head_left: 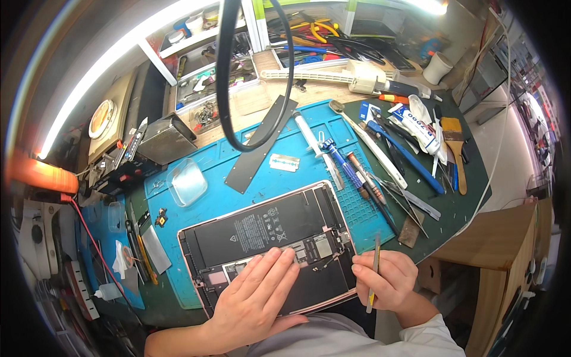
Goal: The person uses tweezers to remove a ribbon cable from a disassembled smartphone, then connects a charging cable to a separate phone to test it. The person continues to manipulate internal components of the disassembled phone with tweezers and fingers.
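An opened tablet [238, 208] with a pinkish rim, black battery cells and a central strip of boards lies on the blue silicone mat [191, 152]. My left hand [256, 297] lies over its lower middle with the fingers stretched out on the internals, covering part of the board strip. At the tablet's right edge, my right hand [386, 279] grips metal tweezers [375, 262], tips upward. A razor blade [284, 162], a clear plastic tray [184, 178] and a dark flat strip [262, 143] lie above the tablet.
Syringe [306, 131], screwdrivers [344, 163], brush [454, 154] and several tools crowd the right. A black cable loop [223, 95] hangs overhead. An orange lamp [44, 175] and metal box [162, 143] stand left. Storage drawers [202, 83] line the back. A wooden cabinet [488, 244] is at right.
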Available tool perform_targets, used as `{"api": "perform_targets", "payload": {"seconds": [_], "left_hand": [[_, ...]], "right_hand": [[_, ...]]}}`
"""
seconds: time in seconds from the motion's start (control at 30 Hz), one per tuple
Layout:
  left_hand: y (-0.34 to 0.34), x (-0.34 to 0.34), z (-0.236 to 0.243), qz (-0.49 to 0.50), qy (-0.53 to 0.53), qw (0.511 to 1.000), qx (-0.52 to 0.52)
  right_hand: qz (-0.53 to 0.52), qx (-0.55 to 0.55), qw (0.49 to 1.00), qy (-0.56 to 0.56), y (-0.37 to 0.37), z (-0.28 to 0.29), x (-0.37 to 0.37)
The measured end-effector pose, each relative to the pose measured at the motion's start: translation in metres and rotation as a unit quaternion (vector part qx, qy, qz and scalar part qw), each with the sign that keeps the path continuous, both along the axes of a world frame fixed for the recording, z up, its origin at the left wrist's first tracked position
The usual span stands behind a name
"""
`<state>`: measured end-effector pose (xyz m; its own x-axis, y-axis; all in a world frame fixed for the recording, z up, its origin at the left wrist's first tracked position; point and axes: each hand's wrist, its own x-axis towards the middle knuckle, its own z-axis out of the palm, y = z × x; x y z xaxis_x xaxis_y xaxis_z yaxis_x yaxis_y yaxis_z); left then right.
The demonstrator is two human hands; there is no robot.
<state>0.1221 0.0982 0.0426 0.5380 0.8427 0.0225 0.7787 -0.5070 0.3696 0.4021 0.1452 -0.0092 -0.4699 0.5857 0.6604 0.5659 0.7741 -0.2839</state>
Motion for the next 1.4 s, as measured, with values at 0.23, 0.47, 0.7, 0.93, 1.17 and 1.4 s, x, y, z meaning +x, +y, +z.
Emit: {"api": "perform_targets", "payload": {"seconds": [0.23,0.47,0.7,0.93,1.17,1.4], "left_hand": [[-0.026,0.001,0.0,0.072,0.042,0.992,0.092],[-0.03,-0.003,-0.009,0.075,0.032,0.992,0.092],[-0.036,-0.003,-0.009,0.101,0.029,0.988,0.117],[-0.059,-0.01,-0.016,0.174,0.049,0.974,0.139],[-0.06,-0.014,-0.025,0.171,0.038,0.972,0.158],[-0.061,-0.015,-0.031,0.165,0.041,0.968,0.183]], "right_hand": [[0.027,-0.108,0.993,0.048,0.004,0.017,-0.001],[0.143,-0.182,0.971,-0.06,0.032,0.05,-0.028],[0.18,-0.191,0.96,-0.1,0.038,0.039,-0.042],[0.159,-0.181,0.966,-0.097,0.035,0.033,-0.042],[0.143,-0.152,0.973,-0.101,0.033,0.03,-0.043],[0.14,-0.155,0.973,-0.101,0.033,0.031,-0.044]]}}
